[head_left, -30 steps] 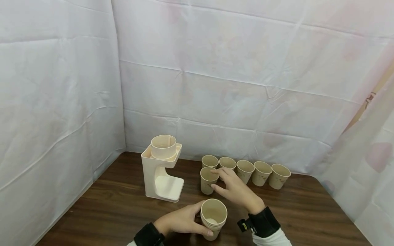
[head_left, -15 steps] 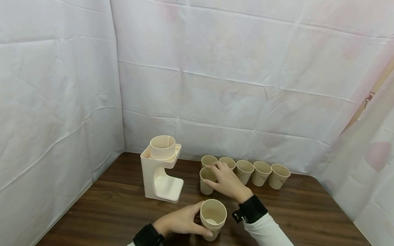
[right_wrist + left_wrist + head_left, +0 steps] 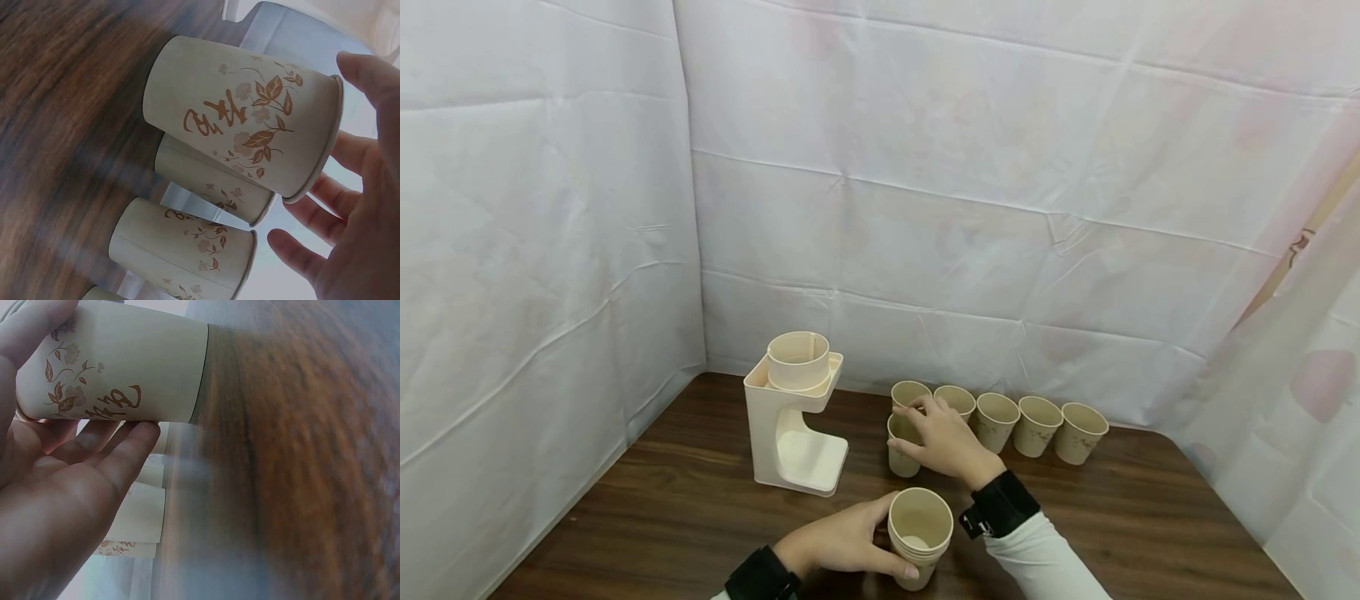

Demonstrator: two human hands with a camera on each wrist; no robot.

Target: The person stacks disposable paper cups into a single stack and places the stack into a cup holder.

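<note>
My left hand (image 3: 846, 540) holds a small stack of nested paper cups (image 3: 919, 533) near the front of the table. In the left wrist view the thumb lies over the outer cup (image 3: 125, 369), printed with brown leaves and characters, and the fingers lie along its other side. My right hand (image 3: 953, 443) is at a single upright paper cup (image 3: 904, 460) farther back. The right wrist view shows the thumb and fingers (image 3: 353, 153) spread about the rim of that cup (image 3: 244, 119), not closed round it.
Behind the single cup, several paper cups (image 3: 1036, 429) stand in a row by the white cloth backdrop (image 3: 925, 233). To the left stands a cream-coloured C-shaped stand (image 3: 763, 429) with a round, open-topped container (image 3: 798, 371) on top. Beneath everything is a dark wooden table (image 3: 685, 500).
My right hand has moved left and its thumb and fingers have come about the rim of the single cup. The left hand keeps the stack in the same place.
</note>
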